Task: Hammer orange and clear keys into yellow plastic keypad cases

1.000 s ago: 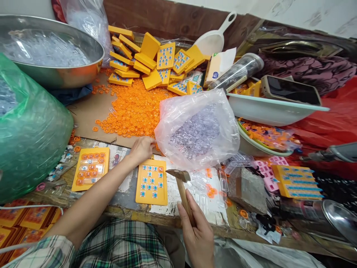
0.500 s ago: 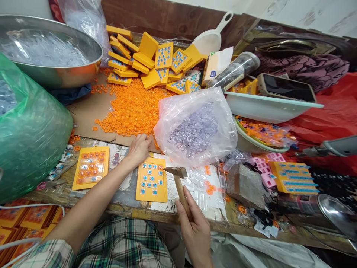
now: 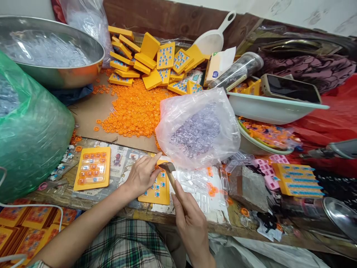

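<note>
Yellow plastic dominates this bench, and the yellow tray (image 3: 159, 189) in hand lies flat at the near edge of the wooden bench (image 3: 83, 201), partly under the left hand (image 3: 141, 175). That hand rests palm down on it, fingers curled, with thumb and forefinger pinched together beside the head of the hammer (image 3: 168, 167); whether a small piece sits in the pinch I cannot tell. The right hand (image 3: 189, 223) is closed around the hammer's wooden handle, the head tilted down over the tray's far right corner.

The sockets that show on this tray carry blue-and-white inserts and no caps, while the capped tray (image 3: 93, 168) well to its left has orange and clear caps across its face, so I judge the tray in hand to be early in its filling. Much looks left to do: a heap of orange rings (image 3: 134, 108) lies on the cardboard sheet (image 3: 89, 108), a clear bag (image 3: 199, 128) bulges with clear pieces, and a pile of trays (image 3: 156, 61) at the back shows bare blue inserts.

Printed paper and stray caps litter the bench top. A steel basin (image 3: 92, 70) and a green bag (image 3: 30, 126) crowd the left side, a white bowl (image 3: 267, 109) bearing a phone (image 3: 291, 89) sits on the right above red cloth (image 3: 334, 115), and dark board with pale wall closes off the back
</note>
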The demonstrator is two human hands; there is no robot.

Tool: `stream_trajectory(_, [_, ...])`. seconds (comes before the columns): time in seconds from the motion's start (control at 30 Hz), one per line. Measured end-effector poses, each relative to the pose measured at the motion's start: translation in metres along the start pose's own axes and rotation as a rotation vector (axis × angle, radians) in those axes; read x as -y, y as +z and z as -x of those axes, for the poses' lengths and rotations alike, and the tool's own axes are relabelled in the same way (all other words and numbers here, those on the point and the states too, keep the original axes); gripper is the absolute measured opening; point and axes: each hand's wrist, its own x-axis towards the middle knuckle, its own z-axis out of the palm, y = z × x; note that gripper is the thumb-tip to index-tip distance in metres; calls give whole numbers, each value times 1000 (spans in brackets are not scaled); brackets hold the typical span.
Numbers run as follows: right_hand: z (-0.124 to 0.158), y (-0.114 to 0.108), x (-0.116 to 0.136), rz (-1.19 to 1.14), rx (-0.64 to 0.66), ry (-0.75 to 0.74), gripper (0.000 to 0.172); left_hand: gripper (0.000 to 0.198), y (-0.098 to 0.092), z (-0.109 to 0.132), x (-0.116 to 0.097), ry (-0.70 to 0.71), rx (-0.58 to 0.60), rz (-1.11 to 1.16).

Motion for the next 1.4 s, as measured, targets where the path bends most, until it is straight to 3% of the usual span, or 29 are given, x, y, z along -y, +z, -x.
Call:
stream_trajectory(0.1, [-2,-3,1,26,25,-7,51,50,-2,-1,1,-30,-3,26])
stream_trajectory(0.23, [-1,-6,-1,-26,-79,-86,57,57,-3,-1,-1,-70,19,34])
stream_trajectory(0.4, [1,-3,-5,73,56,17,49,57,1,-1,-7,-135,35,19])
stream_trajectory(0.5, [3,-2,-8,59,72,42,48,55,-5,-3,-3,-191,87,91])
stream_trajectory(0.57, [5,-2,-10,-21,18,51,47,45,-16,-10,9,-213,77,96])
stream_trajectory(0.67, [7,-3,-11,-132,-120,113,46,24,-37,-30,37,-285,12,-119])
stream_trajectory(0.8, [8,-5,-8,-190,-188,194,44,24,-53,-59,69,-373,55,-283])
stream_trajectory(1.03, [19,-1,-13,-254,-150,227,46,20,-48,-69,76,-380,152,-206])
stream_trajectory(1.4, [19,4,-11,-246,-101,237,42,21,-42,-64,78,-364,119,-161])
